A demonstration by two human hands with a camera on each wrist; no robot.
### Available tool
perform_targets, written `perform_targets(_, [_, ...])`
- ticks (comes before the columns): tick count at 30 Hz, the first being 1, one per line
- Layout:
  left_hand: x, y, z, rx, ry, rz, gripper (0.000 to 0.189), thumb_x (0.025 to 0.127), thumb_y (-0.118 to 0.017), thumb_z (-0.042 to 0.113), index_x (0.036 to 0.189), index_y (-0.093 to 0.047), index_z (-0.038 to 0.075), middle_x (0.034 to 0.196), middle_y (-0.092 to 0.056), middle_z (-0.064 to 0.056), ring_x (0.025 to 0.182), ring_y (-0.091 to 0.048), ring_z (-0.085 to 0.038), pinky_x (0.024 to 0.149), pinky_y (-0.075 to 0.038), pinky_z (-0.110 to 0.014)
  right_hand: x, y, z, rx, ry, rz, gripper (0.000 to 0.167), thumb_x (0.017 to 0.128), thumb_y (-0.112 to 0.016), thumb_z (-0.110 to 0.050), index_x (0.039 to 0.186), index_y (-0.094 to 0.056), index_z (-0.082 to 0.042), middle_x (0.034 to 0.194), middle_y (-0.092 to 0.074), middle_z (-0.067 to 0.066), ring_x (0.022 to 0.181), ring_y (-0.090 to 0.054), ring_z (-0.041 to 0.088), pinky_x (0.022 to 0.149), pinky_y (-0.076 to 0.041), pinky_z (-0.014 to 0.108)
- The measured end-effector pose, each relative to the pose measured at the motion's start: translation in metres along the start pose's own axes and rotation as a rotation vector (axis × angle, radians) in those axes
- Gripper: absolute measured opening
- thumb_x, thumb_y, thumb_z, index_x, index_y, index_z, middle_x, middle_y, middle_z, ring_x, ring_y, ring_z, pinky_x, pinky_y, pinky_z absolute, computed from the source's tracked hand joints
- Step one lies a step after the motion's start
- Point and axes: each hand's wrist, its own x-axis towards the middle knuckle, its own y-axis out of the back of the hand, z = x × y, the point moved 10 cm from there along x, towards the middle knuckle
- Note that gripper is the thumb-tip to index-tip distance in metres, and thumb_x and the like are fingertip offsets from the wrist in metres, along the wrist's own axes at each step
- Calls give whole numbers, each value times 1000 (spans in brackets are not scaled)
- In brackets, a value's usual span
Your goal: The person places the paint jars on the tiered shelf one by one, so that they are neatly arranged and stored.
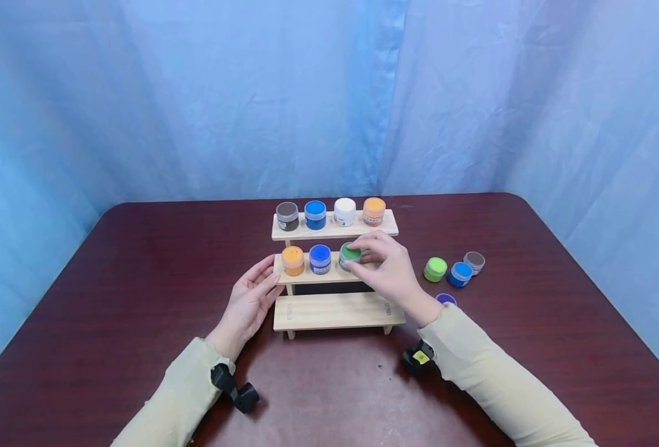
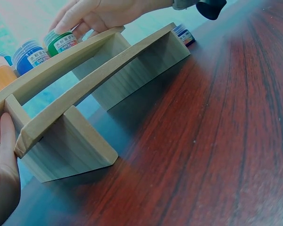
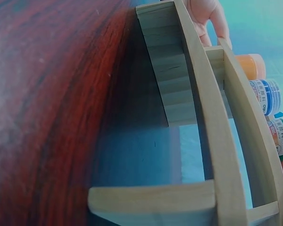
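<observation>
A three-tier wooden rack [image 1: 335, 313] stands on the table. My right hand [image 1: 384, 264] pinches a dark green paint jar [image 1: 349, 256] at the middle tier; in the left wrist view the green jar [image 2: 61, 42] sits right at the board's top. Beside it on that tier are a blue jar [image 1: 320, 259] and an orange jar [image 1: 293, 261]. My left hand [image 1: 249, 302] holds the left end of the middle tier, thumb in front and fingers behind. The top tier carries a dark brown jar [image 1: 287, 216], a blue jar [image 1: 315, 215], a white jar [image 1: 344, 212] and a light orange jar [image 1: 374, 212].
Right of the rack, a light green jar [image 1: 435, 269], a blue jar [image 1: 460, 274] and a brown jar [image 1: 474, 263] stand on the dark red table [image 1: 139, 298]. A purple jar [image 1: 446, 298] is partly hidden by my right wrist. Blue curtains [image 1: 251, 99] hang behind.
</observation>
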Motion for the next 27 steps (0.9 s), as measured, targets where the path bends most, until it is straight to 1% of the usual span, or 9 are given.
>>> perform_targets(7, [1,0,0,-4,-3,-1,52,96,-41,-7,146,-27,-2,99,-54,4,87,-61,-1,80,-52,-15,0,-1,2,-13,-14,-3,22,80,-75,-8,101,-71,-4,104,-62,9,87,-63,19,78,-57,31])
perform_targets(12, [0,1,0,22,-7,-3,52,97,-42,-6,146,-27,-2,99,-55,5,90,-60,-1,81,-52,-15,-1,-4,5,-32,-25,-18,22,82,-74,-10,103,-71,-6,105,-62,8,89,-62,19,79,-57,32])
perform_targets(19, [0,1,0,20,-2,-5,52,97,-42,-6,146,-27,-3,98,-55,5,89,-60,-1,82,-52,-15,-2,-3,6,-32,-30,-19,21,82,-74,-10,103,-71,-7,105,-62,7,89,-62,18,79,-57,31])
perform_targets(27, [2,1,0,28,-5,-5,51,97,-42,-6,146,-27,-2,98,-55,6,89,-60,-1,81,-52,-15,-1,-3,5,-23,-28,-27,21,83,-73,-10,103,-71,-6,106,-62,9,88,-62,19,80,-57,33])
